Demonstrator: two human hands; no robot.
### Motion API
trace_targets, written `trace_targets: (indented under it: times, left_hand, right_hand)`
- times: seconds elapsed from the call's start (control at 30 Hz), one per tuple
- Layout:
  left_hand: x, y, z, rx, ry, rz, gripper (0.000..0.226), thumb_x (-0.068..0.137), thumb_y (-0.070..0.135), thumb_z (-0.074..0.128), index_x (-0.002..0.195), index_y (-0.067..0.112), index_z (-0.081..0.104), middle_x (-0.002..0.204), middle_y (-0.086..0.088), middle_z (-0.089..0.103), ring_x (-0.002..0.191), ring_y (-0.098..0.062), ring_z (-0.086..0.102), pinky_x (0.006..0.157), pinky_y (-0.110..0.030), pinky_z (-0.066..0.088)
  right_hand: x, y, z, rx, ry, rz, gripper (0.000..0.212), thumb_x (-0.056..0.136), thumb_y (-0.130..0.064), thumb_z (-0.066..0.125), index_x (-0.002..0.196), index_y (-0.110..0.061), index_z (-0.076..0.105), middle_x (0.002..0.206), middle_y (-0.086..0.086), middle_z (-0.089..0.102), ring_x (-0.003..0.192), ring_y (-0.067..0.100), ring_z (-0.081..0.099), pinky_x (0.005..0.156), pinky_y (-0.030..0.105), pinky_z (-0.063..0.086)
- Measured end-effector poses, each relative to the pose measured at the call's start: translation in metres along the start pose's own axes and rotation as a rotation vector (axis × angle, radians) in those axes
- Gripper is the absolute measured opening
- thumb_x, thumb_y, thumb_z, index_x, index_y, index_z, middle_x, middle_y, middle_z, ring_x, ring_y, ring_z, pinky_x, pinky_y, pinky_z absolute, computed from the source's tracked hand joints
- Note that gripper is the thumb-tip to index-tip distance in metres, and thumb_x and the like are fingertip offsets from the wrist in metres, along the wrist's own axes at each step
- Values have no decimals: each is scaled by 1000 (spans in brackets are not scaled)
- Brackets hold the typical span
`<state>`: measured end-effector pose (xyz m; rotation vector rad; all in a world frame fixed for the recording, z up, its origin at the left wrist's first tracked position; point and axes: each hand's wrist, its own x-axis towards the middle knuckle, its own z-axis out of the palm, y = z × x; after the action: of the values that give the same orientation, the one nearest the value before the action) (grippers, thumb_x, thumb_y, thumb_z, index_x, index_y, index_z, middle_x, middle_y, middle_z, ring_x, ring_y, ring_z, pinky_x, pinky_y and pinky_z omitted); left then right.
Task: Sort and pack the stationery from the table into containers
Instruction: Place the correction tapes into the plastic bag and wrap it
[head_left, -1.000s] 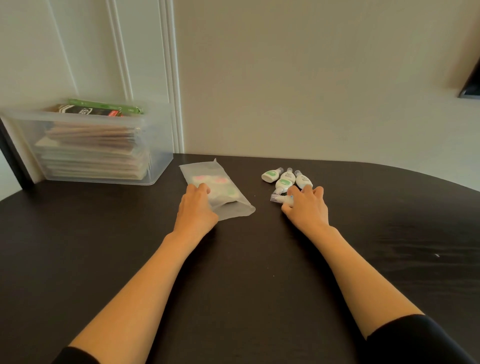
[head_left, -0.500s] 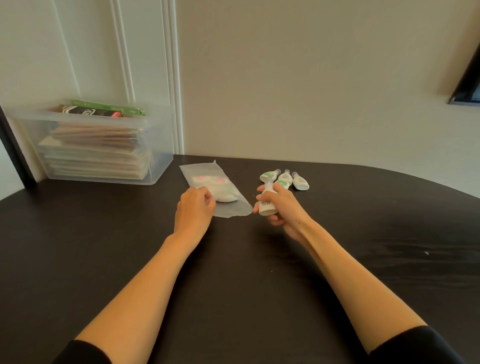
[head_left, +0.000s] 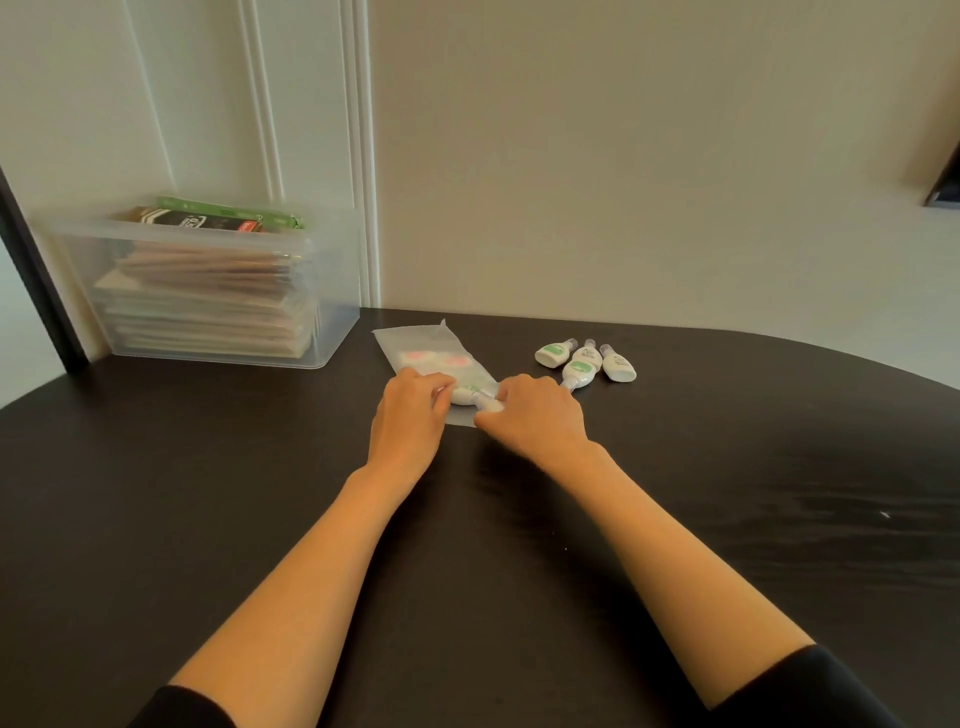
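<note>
The left hand (head_left: 410, 421) pinches the pouch (head_left: 415, 343) mouth on the table (head_left: 208, 493) while the right hand (head_left: 537, 418) grips a bottle (head_left: 467, 397) partly inside it, which probably needs pushing fully in before the three bottles (head_left: 586, 361) nearby follow.

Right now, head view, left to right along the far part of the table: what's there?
Clear plastic storage box of stacked packets → frosted plastic pouch → small white bottle with green label → larger white green-labelled bottle → white bottle showing no green. Left hand and right hand, gripping a fourth white bottle, overlap the pouch: unplaced.
</note>
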<state>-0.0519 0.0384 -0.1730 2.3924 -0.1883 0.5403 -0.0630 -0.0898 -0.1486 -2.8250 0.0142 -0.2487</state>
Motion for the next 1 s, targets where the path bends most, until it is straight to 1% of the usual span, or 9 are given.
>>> trace_targets:
  times: [0.13,0.27,0.33,0.5,0.6,0.73,0.83,0.93,1.0]
  left_hand:
    - [0,-2,1,22,-78,-62,37,94,10,49,130,14,51,124,-12,46,112,-25,50,89,-32,43]
    - [0,-1,0,-60,-106,-125,42,91,1,48,132,8,46,127,-14,44,110,-25,51,89,-25,40]
    - [1,0,-2,-94,-66,-145,38,92,2,47,130,7,48,123,-14,47,104,-22,52,83,-21,37]
    - [0,0,-5,-126,-7,-176,32,91,1,46,121,7,54,118,-12,51,93,-13,48,76,-17,35]
    - [-2,2,-5,-106,-31,-168,27,89,1,49,114,8,56,117,-11,50,94,-16,50,75,-19,36]
    - [-5,3,-5,12,-19,-136,16,88,19,55,102,12,56,108,-2,44,94,-13,44,72,-25,37]
    - [-6,7,-4,105,-43,-79,30,82,40,62,94,16,49,100,4,35,95,-13,41,70,-25,37]
    - [-5,7,1,157,-96,-58,37,82,42,64,98,14,45,102,1,36,93,-15,41,69,-26,36]
    - [-4,4,1,159,-105,-72,37,83,38,64,99,12,44,103,-3,41,88,-17,42,69,-28,35]
  right_hand:
    - [-6,3,1,-23,129,-81,21,93,-23,49,104,-4,50,102,13,54,84,28,48,66,30,34]
    - [-8,8,11,-22,132,-301,13,93,-8,47,103,-2,54,108,12,44,86,30,53,72,37,45]
    - [-8,9,15,-117,92,-397,13,95,-10,47,104,-3,54,110,11,43,81,24,49,68,33,43]
    - [-3,10,18,-338,137,-491,23,98,-19,42,114,-9,54,115,8,44,96,21,46,65,27,27]
    - [0,11,20,-329,161,-446,24,99,-21,42,109,-10,61,106,7,47,99,20,48,67,26,28]
    - [1,19,23,5,156,-304,26,94,-28,50,111,-17,66,93,0,44,97,18,49,68,24,31]
    - [7,26,24,262,281,-137,26,83,-24,64,105,-12,55,97,-2,45,91,15,45,70,23,34]
    - [15,29,26,383,116,7,42,78,-28,71,107,-13,46,97,-2,43,90,14,43,72,25,35]
    - [18,30,27,317,31,-7,21,84,-28,65,93,-15,51,95,0,48,86,14,45,70,25,34]
